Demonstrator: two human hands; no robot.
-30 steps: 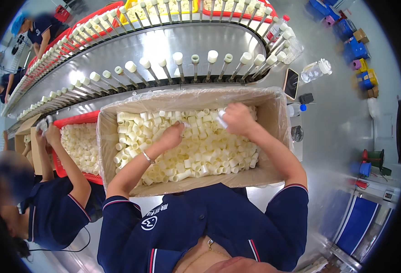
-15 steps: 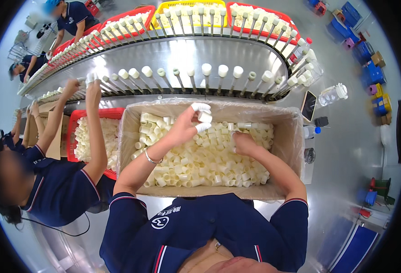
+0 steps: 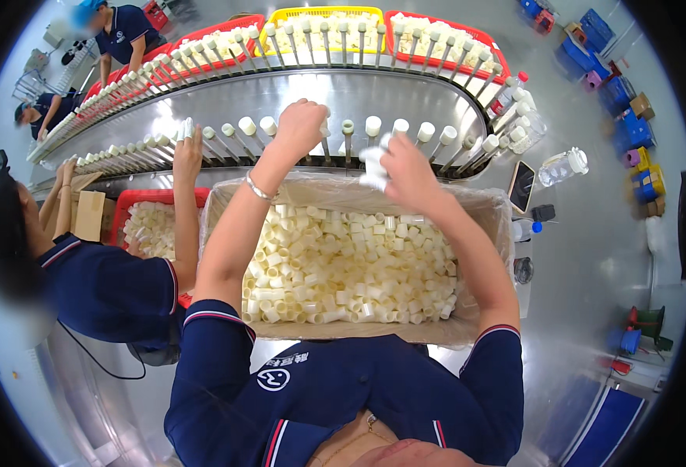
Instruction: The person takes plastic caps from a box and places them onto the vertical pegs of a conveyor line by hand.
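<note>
My left hand (image 3: 302, 124) is closed at the top of a post in the near row. Its fingertips are mostly turned away, and a pale bit at their edge could be a finger cover or a sleeve. My right hand (image 3: 409, 175) reaches up beside a white-topped post (image 3: 400, 127), fingers curled and wearing white covers. What it grips, if anything, is hidden. Below both hands stands a plastic-lined carton (image 3: 483, 257), heaped with short cream plastic tube pieces (image 3: 351, 272). To the right, more posts carry white sleeves (image 3: 426, 131), while one post between my hands has a greyish top (image 3: 348, 126).
A steel oval conveyor (image 3: 405, 97) with upright posts runs beyond the carton. A co-worker (image 3: 109, 296) reaches to it at my left, beside a red basket (image 3: 129, 194). More baskets line its far side. A phone (image 3: 521, 187) and bottles (image 3: 563, 166) lie right.
Both hands have moved away from the carton to the near row of posts; my left hand was pinching a white tube piece. The near posts have shifted right.
</note>
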